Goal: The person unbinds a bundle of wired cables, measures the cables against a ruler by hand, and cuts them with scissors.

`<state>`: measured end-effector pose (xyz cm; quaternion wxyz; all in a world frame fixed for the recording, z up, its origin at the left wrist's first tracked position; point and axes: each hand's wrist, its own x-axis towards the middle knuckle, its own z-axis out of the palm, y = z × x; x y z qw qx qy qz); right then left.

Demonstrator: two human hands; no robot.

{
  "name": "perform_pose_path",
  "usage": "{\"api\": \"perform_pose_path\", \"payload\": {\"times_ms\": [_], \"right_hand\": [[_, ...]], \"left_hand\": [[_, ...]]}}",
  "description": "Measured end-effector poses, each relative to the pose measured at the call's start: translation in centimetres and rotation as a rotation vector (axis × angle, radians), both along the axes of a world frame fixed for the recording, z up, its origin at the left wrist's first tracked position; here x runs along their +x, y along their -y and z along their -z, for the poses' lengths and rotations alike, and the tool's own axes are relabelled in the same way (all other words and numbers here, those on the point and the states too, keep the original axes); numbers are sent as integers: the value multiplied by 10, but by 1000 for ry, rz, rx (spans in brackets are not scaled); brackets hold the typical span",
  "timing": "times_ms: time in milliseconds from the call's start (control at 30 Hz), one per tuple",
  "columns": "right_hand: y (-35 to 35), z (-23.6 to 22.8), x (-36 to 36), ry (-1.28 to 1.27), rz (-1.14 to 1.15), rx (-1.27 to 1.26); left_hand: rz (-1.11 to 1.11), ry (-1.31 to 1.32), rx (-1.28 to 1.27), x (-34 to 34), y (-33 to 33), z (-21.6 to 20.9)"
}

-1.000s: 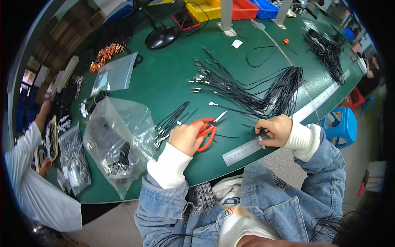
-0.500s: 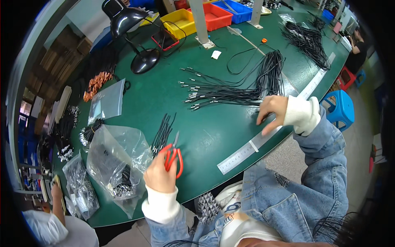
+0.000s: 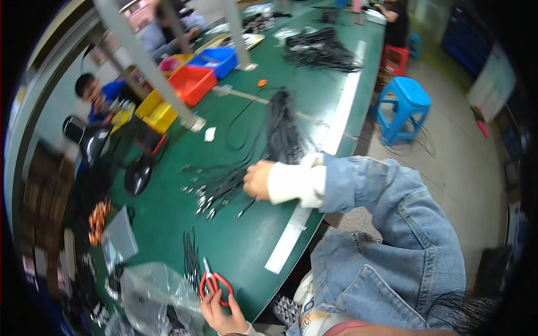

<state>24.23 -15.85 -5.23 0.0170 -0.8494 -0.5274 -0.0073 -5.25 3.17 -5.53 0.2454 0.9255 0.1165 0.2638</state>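
My left hand (image 3: 221, 316) is at the lower middle, fingers curled at the loops of red-handled scissors (image 3: 212, 283); their blades point away from me. A small bunch of short black cables (image 3: 191, 255) lies just beyond the blades. Over a large bundle of black cables (image 3: 281, 126) reaches my right hand (image 3: 258, 180), with its fingers bent down and closed on cables near their metal-tipped ends. Blur and the hand itself partly hide the fingertips. A long steel ruler (image 3: 287, 241) runs along the table edge, passing under my right sleeve.
Clear plastic bags (image 3: 159, 285) lie at the left, near a desk lamp (image 3: 138, 173). Yellow, red (image 3: 192, 84) and blue bins stand behind metal posts. More black cables (image 3: 322, 50) lie at the far end. A blue stool (image 3: 404, 109) stands right of the table; other people sit beyond.
My view has turned to the right. My right hand has moved from beside the ruler onto the black cables near their tipped ends. My left hand stays at the scissors, its grip looser.
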Motion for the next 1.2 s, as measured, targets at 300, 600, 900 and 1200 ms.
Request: {"api": "perform_pose_path", "payload": {"times_ms": [300,600,900,1200], "right_hand": [[19,-28,11,-345,66,316],[40,-110,2,-1088,-23,488],[3,-68,16,-572,142,799],[-11,-79,29,-648,64,1031]], "left_hand": [[3,-41,-66,3,18,-3],[109,-55,-103,18,34,-19],[195,-108,25,19,40,1],[366,183,-236,35,49,3]]}}
